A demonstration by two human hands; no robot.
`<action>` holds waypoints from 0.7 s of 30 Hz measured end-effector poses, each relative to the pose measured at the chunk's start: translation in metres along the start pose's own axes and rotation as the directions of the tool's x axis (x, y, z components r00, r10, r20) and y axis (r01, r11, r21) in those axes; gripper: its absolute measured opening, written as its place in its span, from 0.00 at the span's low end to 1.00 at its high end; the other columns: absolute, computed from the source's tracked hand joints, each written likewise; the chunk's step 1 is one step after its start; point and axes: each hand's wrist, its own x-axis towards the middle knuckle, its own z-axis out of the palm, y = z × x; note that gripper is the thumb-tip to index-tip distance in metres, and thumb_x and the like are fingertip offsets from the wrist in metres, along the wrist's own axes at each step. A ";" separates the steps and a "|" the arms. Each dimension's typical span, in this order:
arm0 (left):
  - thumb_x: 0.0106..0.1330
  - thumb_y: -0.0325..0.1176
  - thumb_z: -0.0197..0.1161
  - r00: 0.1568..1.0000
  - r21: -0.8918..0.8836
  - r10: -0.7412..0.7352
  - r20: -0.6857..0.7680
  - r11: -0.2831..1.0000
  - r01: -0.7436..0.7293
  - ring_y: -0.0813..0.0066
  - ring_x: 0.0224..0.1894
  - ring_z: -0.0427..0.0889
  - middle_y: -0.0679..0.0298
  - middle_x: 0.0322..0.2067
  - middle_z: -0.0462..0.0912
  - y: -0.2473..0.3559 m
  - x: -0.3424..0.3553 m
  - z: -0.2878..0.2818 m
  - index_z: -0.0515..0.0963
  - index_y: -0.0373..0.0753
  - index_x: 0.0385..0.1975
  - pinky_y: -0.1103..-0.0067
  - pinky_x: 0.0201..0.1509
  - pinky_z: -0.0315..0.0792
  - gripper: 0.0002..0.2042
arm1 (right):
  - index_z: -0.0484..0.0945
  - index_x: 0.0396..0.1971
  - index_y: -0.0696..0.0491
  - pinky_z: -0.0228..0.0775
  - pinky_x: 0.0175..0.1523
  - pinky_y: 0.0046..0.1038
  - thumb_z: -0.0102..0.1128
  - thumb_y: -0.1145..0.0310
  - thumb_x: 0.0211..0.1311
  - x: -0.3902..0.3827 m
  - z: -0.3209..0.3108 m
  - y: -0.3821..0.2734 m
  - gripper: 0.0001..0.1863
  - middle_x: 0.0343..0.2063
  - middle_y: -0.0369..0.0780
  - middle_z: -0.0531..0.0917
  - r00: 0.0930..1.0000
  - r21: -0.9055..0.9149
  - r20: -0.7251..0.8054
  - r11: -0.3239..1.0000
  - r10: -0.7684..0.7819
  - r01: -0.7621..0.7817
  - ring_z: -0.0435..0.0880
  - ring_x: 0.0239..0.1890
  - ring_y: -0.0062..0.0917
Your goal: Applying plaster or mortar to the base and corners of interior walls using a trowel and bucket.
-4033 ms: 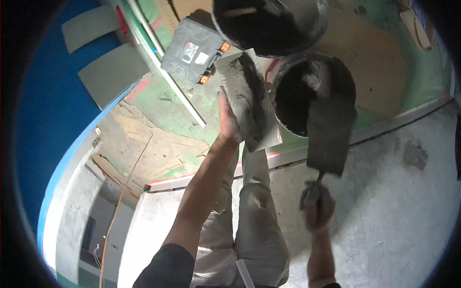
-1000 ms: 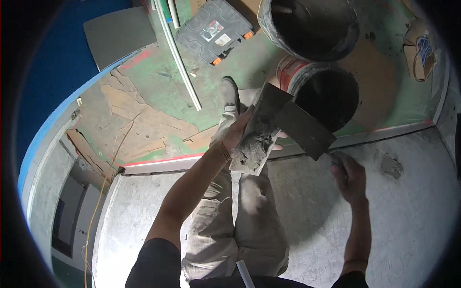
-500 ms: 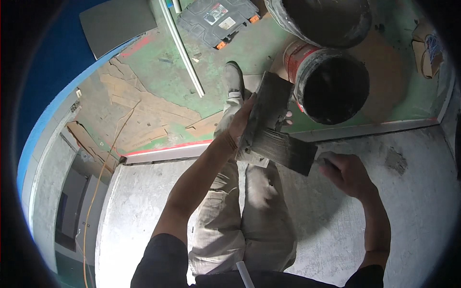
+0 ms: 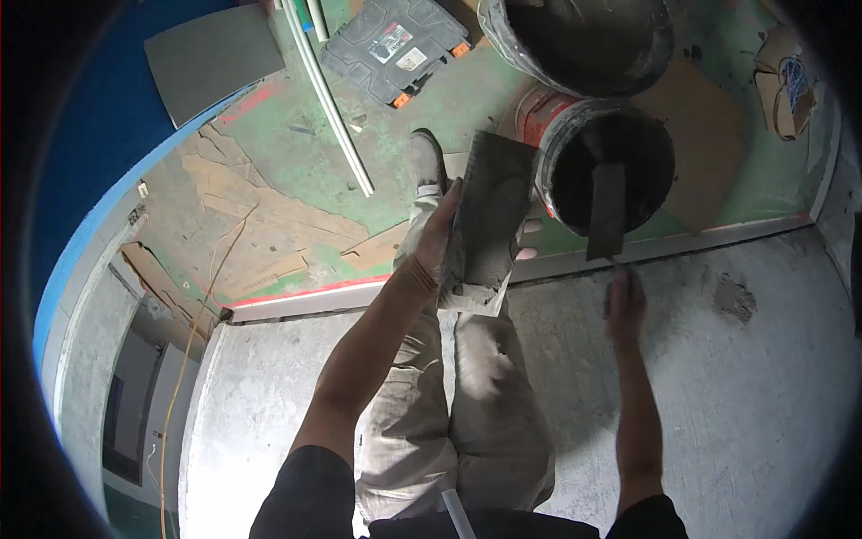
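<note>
My left hand [image 4: 440,229] is closed around a rectangular plastering trowel [image 4: 496,193], held face up and smeared with wet grey mortar. Some of its fingertips show past the trowel's right edge; the handle is hidden beneath. In my right hand [image 4: 626,305] is the handle of a margin trowel [image 4: 608,211] with a narrow, flat, mortar-coated blade. That blade reaches over the near rim of a red and white bucket [image 4: 540,121] whose dark inside is caked with mortar. Whether the blade touches the rim, I cannot tell.
Behind the bucket stands a larger tub [image 4: 660,67] holding grey mix. A black tool case [image 4: 395,45], white pipes [image 4: 330,108] and torn cardboard [image 4: 260,202] lie on the green floor. A low sill [image 4: 359,296] edges the pale concrete. An orange cord [image 4: 180,359] runs at left.
My right hand has moved left and away from me, taking the margin trowel off the plastering trowel and over to the bucket. My left hand has stayed nearly in place.
</note>
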 end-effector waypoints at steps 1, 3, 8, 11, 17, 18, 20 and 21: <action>0.83 0.62 0.48 0.994 0.066 0.067 -0.081 0.996 -0.062 0.48 0.70 0.77 0.47 0.74 0.72 0.002 -0.001 -0.005 0.60 0.40 0.81 0.45 0.76 0.67 0.38 | 0.74 0.33 0.48 0.59 0.19 0.25 0.53 0.50 0.84 0.001 0.020 0.022 0.19 0.18 0.29 0.71 0.999 0.012 -0.052 1.000 -0.004 0.005 0.67 0.16 0.13; 0.83 0.61 0.48 0.973 0.155 0.148 -0.179 0.981 -0.121 0.50 0.71 0.77 0.49 0.74 0.72 -0.001 0.005 -0.003 0.61 0.40 0.81 0.47 0.77 0.67 0.37 | 0.74 0.34 0.48 0.59 0.19 0.24 0.53 0.49 0.84 -0.004 0.028 0.069 0.20 0.18 0.29 0.71 0.996 0.029 -0.069 0.998 0.048 -0.046 0.67 0.16 0.13; 0.83 0.61 0.48 0.973 0.062 0.132 0.189 0.987 -0.146 0.55 0.71 0.77 0.52 0.74 0.73 0.007 -0.003 0.088 0.63 0.39 0.80 0.55 0.78 0.68 0.36 | 0.74 0.34 0.48 0.59 0.20 0.24 0.52 0.49 0.84 -0.079 0.009 0.076 0.20 0.19 0.29 0.72 0.955 0.046 0.036 0.954 0.295 -0.297 0.66 0.16 0.12; 0.84 0.61 0.46 0.925 -0.013 0.128 0.357 0.991 -0.132 0.59 0.70 0.79 0.55 0.73 0.75 -0.004 -0.047 0.158 0.64 0.39 0.79 0.61 0.78 0.70 0.36 | 0.74 0.34 0.48 0.59 0.19 0.24 0.51 0.50 0.84 -0.128 -0.020 -0.006 0.19 0.20 0.29 0.72 0.965 0.178 0.109 0.951 0.238 -0.255 0.68 0.16 0.13; 0.83 0.63 0.39 0.942 0.066 0.084 0.326 0.992 -0.111 0.46 0.80 0.65 0.44 0.78 0.65 -0.078 -0.147 0.302 0.59 0.37 0.82 0.46 0.83 0.57 0.39 | 0.75 0.35 0.49 0.62 0.20 0.25 0.50 0.53 0.84 -0.244 -0.121 -0.120 0.18 0.19 0.31 0.72 0.986 0.440 0.015 0.886 -0.168 0.144 0.70 0.16 0.16; 0.83 0.63 0.39 0.945 -0.021 0.029 0.326 1.000 -0.023 0.45 0.80 0.64 0.42 0.78 0.63 -0.098 -0.175 0.343 0.58 0.37 0.82 0.45 0.83 0.57 0.39 | 0.75 0.35 0.49 0.62 0.20 0.25 0.50 0.53 0.84 -0.273 -0.142 -0.133 0.18 0.19 0.31 0.72 0.973 0.442 -0.014 0.872 -0.229 0.211 0.70 0.16 0.16; 0.83 0.61 0.41 0.866 0.044 0.017 0.499 0.998 -0.045 0.40 0.81 0.61 0.43 0.80 0.58 -0.131 -0.250 0.426 0.57 0.39 0.82 0.45 0.82 0.60 0.38 | 0.75 0.35 0.49 0.62 0.21 0.26 0.49 0.55 0.85 -0.317 -0.172 -0.168 0.17 0.19 0.30 0.71 0.938 0.468 -0.038 0.823 -0.346 0.322 0.70 0.18 0.15; 0.83 0.59 0.43 0.809 0.014 -0.031 0.587 1.000 0.028 0.39 0.80 0.61 0.44 0.81 0.58 -0.134 -0.276 0.447 0.58 0.40 0.82 0.44 0.81 0.61 0.37 | 0.75 0.35 0.49 0.62 0.21 0.26 0.49 0.55 0.85 -0.337 -0.184 -0.197 0.17 0.19 0.30 0.71 0.911 0.471 -0.054 0.794 -0.409 0.385 0.70 0.18 0.15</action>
